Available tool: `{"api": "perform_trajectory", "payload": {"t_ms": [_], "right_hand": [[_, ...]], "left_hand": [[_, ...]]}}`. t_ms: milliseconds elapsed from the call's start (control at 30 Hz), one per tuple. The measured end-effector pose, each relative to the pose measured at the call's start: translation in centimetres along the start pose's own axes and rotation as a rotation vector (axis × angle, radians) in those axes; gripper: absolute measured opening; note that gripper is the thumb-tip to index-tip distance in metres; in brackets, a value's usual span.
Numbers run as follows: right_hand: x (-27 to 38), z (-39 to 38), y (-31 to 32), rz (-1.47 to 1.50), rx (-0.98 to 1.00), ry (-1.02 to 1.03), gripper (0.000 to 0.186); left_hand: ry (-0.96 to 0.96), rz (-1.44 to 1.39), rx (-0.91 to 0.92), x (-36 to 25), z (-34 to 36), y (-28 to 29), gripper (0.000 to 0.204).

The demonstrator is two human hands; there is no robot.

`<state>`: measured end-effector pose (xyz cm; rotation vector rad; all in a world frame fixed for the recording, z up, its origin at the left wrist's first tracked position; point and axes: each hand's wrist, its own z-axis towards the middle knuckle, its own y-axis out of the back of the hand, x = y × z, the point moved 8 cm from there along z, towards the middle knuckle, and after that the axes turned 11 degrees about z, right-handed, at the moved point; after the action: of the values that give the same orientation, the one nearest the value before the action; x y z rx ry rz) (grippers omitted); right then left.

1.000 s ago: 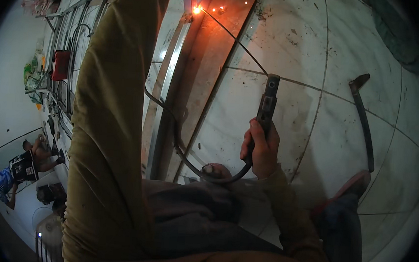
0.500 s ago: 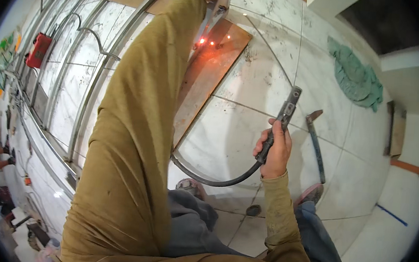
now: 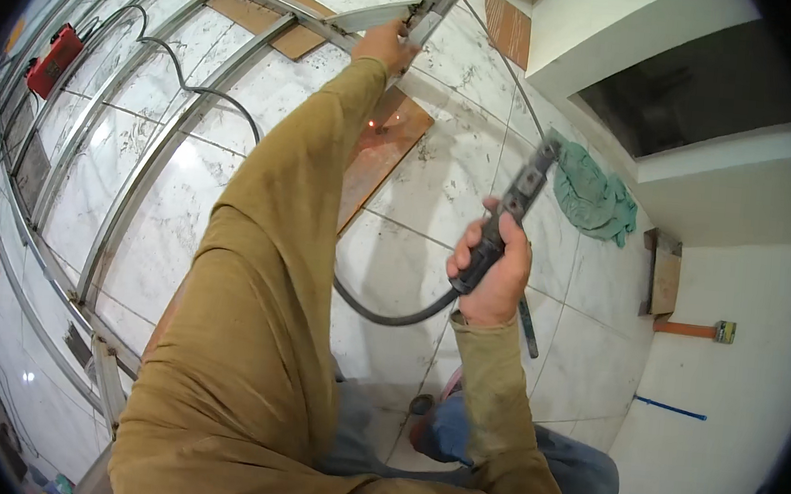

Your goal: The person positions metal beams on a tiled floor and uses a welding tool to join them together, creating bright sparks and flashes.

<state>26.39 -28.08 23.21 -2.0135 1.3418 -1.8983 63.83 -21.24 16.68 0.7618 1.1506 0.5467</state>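
Note:
In my right hand (image 3: pixel 498 266), fingers are wrapped around a black welding electrode holder (image 3: pixel 515 201). A long thin welding rod (image 3: pixel 511 75) sticks out of its jaw. Its far tip reaches up beside the frame's upper end and glows faintly. A thick black cable (image 3: pixel 390 318) curves from the holder's butt to behind my left sleeve. My left arm is stretched far forward, and my left hand (image 3: pixel 386 47) grips the silvery metal frame (image 3: pixel 193 106) close to a joint. Below that hand lies a brown board (image 3: pixel 390 144) with a small glowing spot on it.
A green cloth (image 3: pixel 593 193) lies crumpled near the wall. The dark handle of a hammer-like tool (image 3: pixel 528 330) shows beside my right wrist. Far left, a red box-shaped machine (image 3: pixel 54 62) stands by the frame's bars. A brown cardboard piece (image 3: pixel 507 28) lies at the wall's foot.
The bright red sparks on the board have faded to a faint glow. The view has shifted, and the rod's tip now stands higher, beside the frame's end. Both hands keep their grip.

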Motion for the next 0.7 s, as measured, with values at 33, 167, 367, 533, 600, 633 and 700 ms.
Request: {"api": "perform_trajectory", "payload": {"t_ms": [33,167,367,533,600,633,700], "right_hand": [[-0.1,0.1,-0.8,0.053,0.052,0.006,0.039],[-0.7,1.3,-2.6,0.099,0.203,-0.045,0.055],[-2.2,3.8,-7.4,0.096,0.341,0.165,0.033],[-4.0,6.1,-14.0,-0.267,0.527,0.245,0.042],[-4.1,4.4,-14.9,-0.676,0.705,0.268,0.058],[-5.2,2.0,-16.0,-0.581,0.906,0.126,0.058],[-6.2,-0.2,-15.3,-0.525,1.188,-0.059,0.058]], "left_hand": [[0.004,0.017,-0.001,0.4,0.1,0.1,0.042],[-0.228,0.235,0.513,1.8,-1.8,-0.4,0.028],[0.083,-0.789,1.044,-5.1,-22.0,9.6,0.074],[0.644,-0.938,0.516,-4.9,-26.0,14.1,0.039],[0.734,-0.812,0.193,-3.9,-26.7,15.8,0.027],[0.764,-0.763,0.121,0.8,-28.0,19.1,0.024],[0.953,-0.242,-0.087,5.5,-30.2,26.7,0.019]]}}
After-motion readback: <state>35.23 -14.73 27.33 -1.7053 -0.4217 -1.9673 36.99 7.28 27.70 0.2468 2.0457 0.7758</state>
